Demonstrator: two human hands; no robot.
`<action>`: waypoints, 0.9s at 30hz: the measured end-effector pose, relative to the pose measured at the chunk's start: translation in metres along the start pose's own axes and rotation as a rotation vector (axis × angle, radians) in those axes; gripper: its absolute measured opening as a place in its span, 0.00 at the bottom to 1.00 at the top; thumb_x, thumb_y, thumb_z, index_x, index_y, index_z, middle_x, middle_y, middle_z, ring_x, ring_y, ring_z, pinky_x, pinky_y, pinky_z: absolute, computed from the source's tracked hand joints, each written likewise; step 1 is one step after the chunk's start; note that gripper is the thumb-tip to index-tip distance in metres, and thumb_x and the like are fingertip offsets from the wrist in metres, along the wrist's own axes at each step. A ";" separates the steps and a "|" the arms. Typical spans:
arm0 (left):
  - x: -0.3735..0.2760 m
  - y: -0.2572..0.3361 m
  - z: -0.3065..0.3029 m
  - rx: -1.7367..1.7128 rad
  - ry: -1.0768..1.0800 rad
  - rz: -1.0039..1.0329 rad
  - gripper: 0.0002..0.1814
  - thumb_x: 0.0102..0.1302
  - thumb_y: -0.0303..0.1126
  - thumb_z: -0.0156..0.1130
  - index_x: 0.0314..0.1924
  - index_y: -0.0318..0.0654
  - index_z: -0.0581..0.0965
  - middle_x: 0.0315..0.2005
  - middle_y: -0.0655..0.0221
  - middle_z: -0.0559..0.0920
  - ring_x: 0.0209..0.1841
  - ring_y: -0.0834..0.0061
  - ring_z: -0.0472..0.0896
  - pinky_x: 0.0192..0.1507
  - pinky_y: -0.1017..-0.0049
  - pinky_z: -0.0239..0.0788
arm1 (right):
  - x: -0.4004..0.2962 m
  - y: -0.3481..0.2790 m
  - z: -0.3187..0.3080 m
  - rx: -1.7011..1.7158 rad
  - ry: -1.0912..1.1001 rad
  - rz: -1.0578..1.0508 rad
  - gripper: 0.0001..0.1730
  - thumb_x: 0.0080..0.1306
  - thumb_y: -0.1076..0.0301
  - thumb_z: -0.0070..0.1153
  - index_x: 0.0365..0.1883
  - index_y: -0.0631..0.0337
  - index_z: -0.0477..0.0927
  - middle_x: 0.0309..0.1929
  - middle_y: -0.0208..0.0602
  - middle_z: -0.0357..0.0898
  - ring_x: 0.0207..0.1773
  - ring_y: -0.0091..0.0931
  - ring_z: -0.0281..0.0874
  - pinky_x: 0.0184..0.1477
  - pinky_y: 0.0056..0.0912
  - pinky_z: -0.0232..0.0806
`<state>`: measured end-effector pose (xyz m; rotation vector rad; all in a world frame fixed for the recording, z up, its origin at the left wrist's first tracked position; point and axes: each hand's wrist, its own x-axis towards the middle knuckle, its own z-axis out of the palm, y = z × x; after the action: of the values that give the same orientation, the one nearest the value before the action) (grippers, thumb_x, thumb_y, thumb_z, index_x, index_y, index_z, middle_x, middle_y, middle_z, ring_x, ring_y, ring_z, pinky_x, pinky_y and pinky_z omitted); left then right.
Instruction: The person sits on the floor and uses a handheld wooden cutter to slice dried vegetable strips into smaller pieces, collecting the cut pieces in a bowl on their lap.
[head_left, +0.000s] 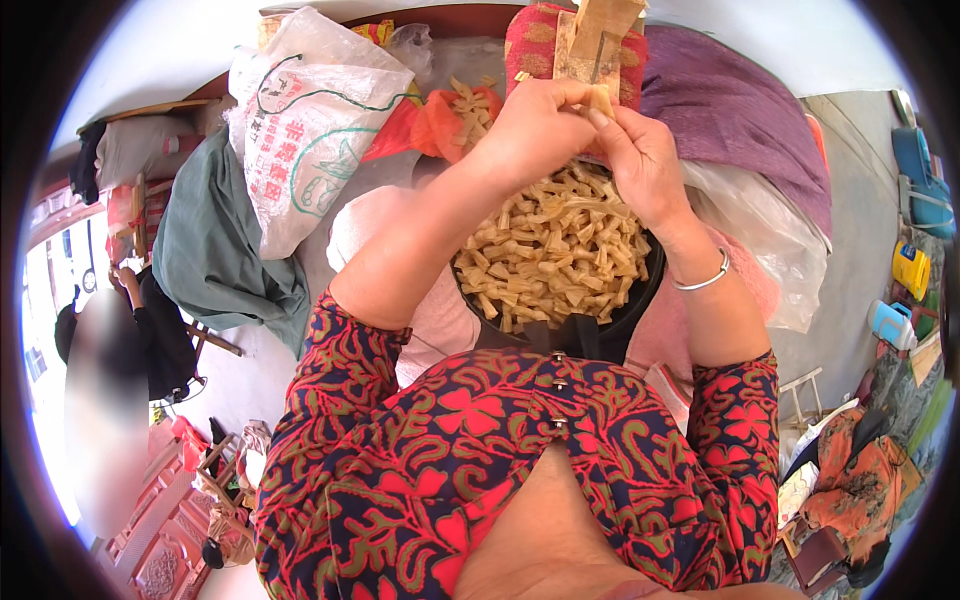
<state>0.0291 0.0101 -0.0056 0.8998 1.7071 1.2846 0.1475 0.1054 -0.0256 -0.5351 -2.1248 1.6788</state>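
In front of my chest, my left hand (536, 127) and my right hand (646, 161) meet, fingertips pinching one small pale-yellow strip (602, 103), which looks like bean curd skin. The left fingers bend around its near side; the right thumb presses on its lower end. Below them, a black tub (656, 279) sits close to my body, heaped with knotted yellowish strips (555, 244). Just beyond my fingers rises a wooden block (602, 30) on a board (564, 46), resting on a red patterned cushion (529, 37).
Loose strips (474, 112) lie in a red plastic bag (439, 124) at left, beside a printed white sack (322, 135) and green cloth (217, 232). Purple cloth (735, 120) covers the right side over clear plastic sheeting (780, 255). Another person (165, 337) sits far left.
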 end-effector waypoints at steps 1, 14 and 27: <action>0.003 -0.001 0.003 0.318 0.044 0.048 0.16 0.53 0.27 0.53 0.43 0.34 0.79 0.43 0.63 0.77 0.42 0.73 0.77 0.45 0.71 0.69 | -0.001 0.003 -0.002 0.095 0.001 0.053 0.16 0.69 0.63 0.46 0.29 0.67 0.76 0.18 0.30 0.74 0.18 0.20 0.61 0.22 0.23 0.57; -0.007 0.001 0.016 0.132 0.176 0.361 0.09 0.53 0.15 0.43 0.28 0.31 0.73 0.20 0.73 0.74 0.24 0.87 0.69 0.26 0.84 0.63 | 0.000 -0.002 -0.019 0.905 -0.350 0.606 0.08 0.56 0.64 0.56 0.24 0.56 0.73 0.14 0.21 0.63 0.12 0.14 0.53 0.13 0.18 0.43; 0.005 -0.014 -0.003 0.145 0.173 0.106 0.02 0.52 0.24 0.57 0.28 0.35 0.74 0.19 0.75 0.75 0.24 0.86 0.70 0.28 0.82 0.64 | 0.000 -0.007 -0.028 0.956 -0.312 0.483 0.11 0.65 0.63 0.54 0.35 0.63 0.77 0.14 0.17 0.57 0.14 0.10 0.52 0.15 0.14 0.50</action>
<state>0.0234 0.0104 -0.0202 0.9992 1.9296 1.3547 0.1612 0.1275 -0.0132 -0.5046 -1.1155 2.8973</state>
